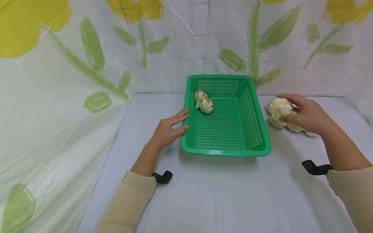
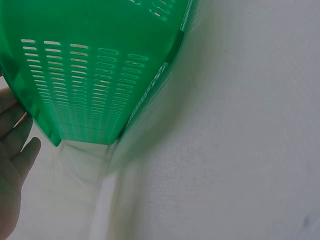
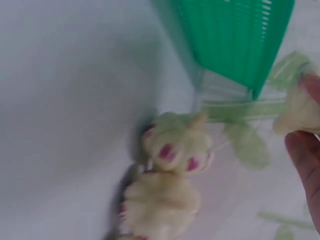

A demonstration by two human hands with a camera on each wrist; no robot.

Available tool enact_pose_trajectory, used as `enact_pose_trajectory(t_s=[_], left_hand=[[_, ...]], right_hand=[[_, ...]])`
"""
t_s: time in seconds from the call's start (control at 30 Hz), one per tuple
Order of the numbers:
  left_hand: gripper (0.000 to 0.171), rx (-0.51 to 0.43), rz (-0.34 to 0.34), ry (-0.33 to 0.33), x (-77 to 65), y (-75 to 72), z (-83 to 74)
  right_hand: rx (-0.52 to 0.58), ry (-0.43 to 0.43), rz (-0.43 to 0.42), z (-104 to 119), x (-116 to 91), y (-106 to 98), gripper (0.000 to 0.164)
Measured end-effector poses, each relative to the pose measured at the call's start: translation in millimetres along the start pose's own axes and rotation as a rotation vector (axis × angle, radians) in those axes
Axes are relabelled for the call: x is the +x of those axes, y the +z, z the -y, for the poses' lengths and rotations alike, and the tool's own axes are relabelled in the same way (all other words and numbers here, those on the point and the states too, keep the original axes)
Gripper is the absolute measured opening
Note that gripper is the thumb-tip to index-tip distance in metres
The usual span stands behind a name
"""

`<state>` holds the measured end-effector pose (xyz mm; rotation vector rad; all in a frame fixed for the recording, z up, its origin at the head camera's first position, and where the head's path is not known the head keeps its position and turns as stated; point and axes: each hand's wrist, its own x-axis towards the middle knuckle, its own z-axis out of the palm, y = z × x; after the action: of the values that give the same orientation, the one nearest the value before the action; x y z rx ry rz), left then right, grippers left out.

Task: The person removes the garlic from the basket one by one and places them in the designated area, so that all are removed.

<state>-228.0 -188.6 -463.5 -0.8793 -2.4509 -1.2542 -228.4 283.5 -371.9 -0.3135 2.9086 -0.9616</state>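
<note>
My right hand (image 1: 307,113) grips a whitish garlic bulb (image 1: 279,107) between thumb and fingers, to the right of the green basket (image 1: 225,153). In the right wrist view this bulb (image 3: 297,110) is raised above the others, at the right edge. Below the hand several more garlic bulbs (image 1: 275,121) lie in a row; the right wrist view shows purple patches on one bulb (image 3: 177,145). My left hand (image 1: 169,129) touches the basket's left rim, its fingers extended. Two garlic bulbs (image 1: 206,106) lie against each other at the basket's back left.
The basket stands near the back of a table (image 1: 215,194) with a white cover. Behind it hangs a white sheet (image 1: 180,48) printed with yellow flowers and green leaves. A black wrist strap (image 1: 163,177) shows at each sleeve.
</note>
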Motion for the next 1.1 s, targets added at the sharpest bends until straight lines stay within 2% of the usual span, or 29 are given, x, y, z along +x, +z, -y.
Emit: enact_pose_trajectory(t_s=[0.17, 0.33, 0.6, 0.8, 1.1], left_hand=[[0.046, -0.002, 0.001, 0.008, 0.5, -0.1, 0.0], [0.046, 0.007, 0.0, 0.004, 1.2, -0.2, 0.3], [0.046, 0.008, 0.0, 0.005, 0.1, 0.2, 0.8], [0.046, 0.005, -0.008, 0.015, -1.1, -0.6, 1.6], [0.046, -0.005, 0.0, 0.015, -0.1, 0.0, 1.0]], right_hand=[[-0.019, 0.046, 0.098, -20.5, -12.6, 12.0, 0.074], [-0.08, 0.043, 0.14, -34.9, -24.0, 23.6, 0.075], [-0.163, -0.166, 0.15, -48.5, -33.9, 37.9, 0.069], [-0.246, -0.25, 0.134, -53.0, -30.7, 46.2, 0.07], [-0.303, -0.139, 0.177, -51.1, -30.8, 49.6, 0.07]])
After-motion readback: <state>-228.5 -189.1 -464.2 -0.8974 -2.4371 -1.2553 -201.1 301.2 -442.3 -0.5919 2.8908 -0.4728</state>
